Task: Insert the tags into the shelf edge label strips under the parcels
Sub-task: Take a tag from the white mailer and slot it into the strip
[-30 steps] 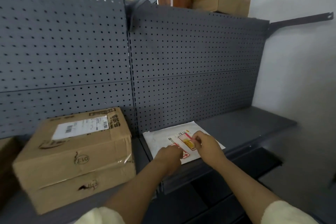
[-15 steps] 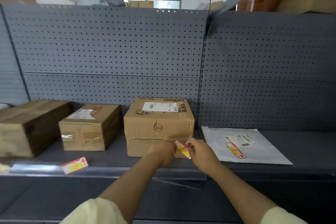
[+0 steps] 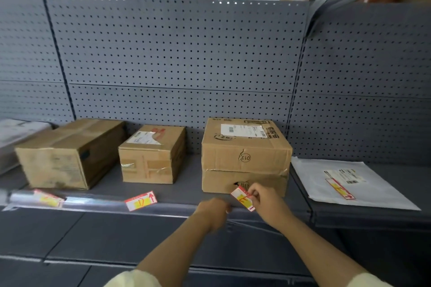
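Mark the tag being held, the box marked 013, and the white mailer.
held tag [image 3: 242,198], head view, its yellow middle
box marked 013 [image 3: 245,147], head view, upper front face
white mailer [image 3: 310,177], head view, bare left part

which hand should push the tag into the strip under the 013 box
Right. The right hand already pinches the tag just above the strip below the 013 box; the left hand holds nothing.

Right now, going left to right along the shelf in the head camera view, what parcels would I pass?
Large cardboard box → small taped cardboard box → cardboard box marked 013, with the right hand holding a tag before it → flat white mailer.
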Motion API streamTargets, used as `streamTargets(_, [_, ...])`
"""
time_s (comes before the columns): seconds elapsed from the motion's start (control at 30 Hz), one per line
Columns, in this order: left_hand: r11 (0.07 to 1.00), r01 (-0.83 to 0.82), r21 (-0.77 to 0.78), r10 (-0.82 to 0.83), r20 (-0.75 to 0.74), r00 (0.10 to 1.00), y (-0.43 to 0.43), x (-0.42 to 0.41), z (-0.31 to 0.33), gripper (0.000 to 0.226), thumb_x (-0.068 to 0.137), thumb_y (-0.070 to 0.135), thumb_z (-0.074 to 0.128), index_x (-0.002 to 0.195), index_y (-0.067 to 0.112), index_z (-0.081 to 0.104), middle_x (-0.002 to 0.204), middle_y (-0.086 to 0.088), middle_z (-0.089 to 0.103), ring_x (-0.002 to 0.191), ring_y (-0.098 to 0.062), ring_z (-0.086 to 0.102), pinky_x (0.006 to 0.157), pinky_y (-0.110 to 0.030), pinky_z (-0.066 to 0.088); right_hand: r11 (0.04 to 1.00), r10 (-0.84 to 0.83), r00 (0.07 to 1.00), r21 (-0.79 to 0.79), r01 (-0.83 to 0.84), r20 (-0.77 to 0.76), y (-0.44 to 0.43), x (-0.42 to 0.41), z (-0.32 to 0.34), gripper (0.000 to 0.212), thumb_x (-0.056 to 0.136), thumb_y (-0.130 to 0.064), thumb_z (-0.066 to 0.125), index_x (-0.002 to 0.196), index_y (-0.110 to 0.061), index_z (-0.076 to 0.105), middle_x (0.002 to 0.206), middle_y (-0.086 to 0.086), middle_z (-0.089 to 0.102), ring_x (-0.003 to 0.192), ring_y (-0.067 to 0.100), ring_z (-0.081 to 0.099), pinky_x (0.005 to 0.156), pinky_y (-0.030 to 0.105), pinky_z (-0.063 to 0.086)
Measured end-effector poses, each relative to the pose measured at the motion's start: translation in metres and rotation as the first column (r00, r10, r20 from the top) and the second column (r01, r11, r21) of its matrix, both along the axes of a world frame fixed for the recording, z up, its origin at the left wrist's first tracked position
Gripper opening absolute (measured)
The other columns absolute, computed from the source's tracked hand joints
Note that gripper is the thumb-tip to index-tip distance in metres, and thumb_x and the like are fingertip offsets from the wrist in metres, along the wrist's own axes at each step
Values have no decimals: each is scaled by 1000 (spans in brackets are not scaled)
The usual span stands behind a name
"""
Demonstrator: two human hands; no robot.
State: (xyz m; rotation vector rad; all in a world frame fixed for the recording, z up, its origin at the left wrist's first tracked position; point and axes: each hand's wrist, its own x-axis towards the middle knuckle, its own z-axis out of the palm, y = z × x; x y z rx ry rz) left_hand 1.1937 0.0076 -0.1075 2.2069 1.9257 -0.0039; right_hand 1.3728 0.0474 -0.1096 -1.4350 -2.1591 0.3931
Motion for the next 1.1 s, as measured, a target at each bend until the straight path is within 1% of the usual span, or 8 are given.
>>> streamTargets(0.1, [998,31,46,-31,12,999,3,0,-9,45,94,12,53,137,23,50,136,-9,56,117,-30,58,100,-41,49,999,-51,999,4,51,13,-7,3,-2,7,92,-15,53,92,-19,59,88,1,68,77,17,62,68,37,53])
streamTargets(0.23, [996,70,61,-68,-35,997,1,5,-12,47,93,16,58,139,18,47,142,-9,51,126,-29,52,105,-40,43,998,-64,998,-6,64,29,-12,4,-3,5,92,-18,54,90,-21,57,88,1,69,76,17,63,66,38,54])
streamTargets(0.33, [994,72,86,-69,-31,997,1,9,-12,46,93,11,53,138,18,48,142,-9,51,126,-29,52,105,-40,43,999,-48,999,-1,48,18,-11,2,-4,7,91,-19,54,88,-24,56,88,0,69,77,17,63,68,44,55])
streamTargets(0.5, [983,72,169,-63,-58,996,2,10,-12,54,88,7,57,139,22,47,139,-8,52,123,-28,52,102,-40,43,1000,-23,1000,10,23,6,-10,-2,-4,6,92,-18,55,90,-22,59,90,-1,68,78,16,62,70,42,55])
streamTargets(0.6, [982,72,177,-61,-68,996,1,9,-14,51,90,9,56,138,20,47,141,-7,49,126,-27,49,104,-39,41,999,-19,1000,37,19,-6,-8,-2,-4,5,92,-17,56,90,-21,59,90,-2,67,78,15,61,70,40,54])
streamTargets(0.7, [985,58,160,-48,-65,997,1,9,-16,48,90,10,56,137,19,49,139,-8,51,126,-27,49,104,-39,42,999,-5,1000,49,5,-10,-8,-4,-5,6,91,-15,57,89,-21,58,89,-3,67,78,14,61,69,40,54])
streamTargets(0.87, [988,61,143,-44,-122,992,3,11,-21,51,92,11,55,141,18,40,139,-13,50,129,-30,43,106,-41,37,998,-4,999,64,6,-39,-4,-9,-6,5,90,-15,58,90,-20,58,92,-2,67,81,16,61,70,42,54])
streamTargets(1.1, [983,33,180,-10,-125,992,7,14,-20,52,91,13,59,140,17,44,139,-11,50,127,-29,46,106,-41,38,999,7,1000,53,-7,-11,-2,-12,-9,6,90,-16,58,88,-22,57,88,-4,66,78,15,61,69,42,54])
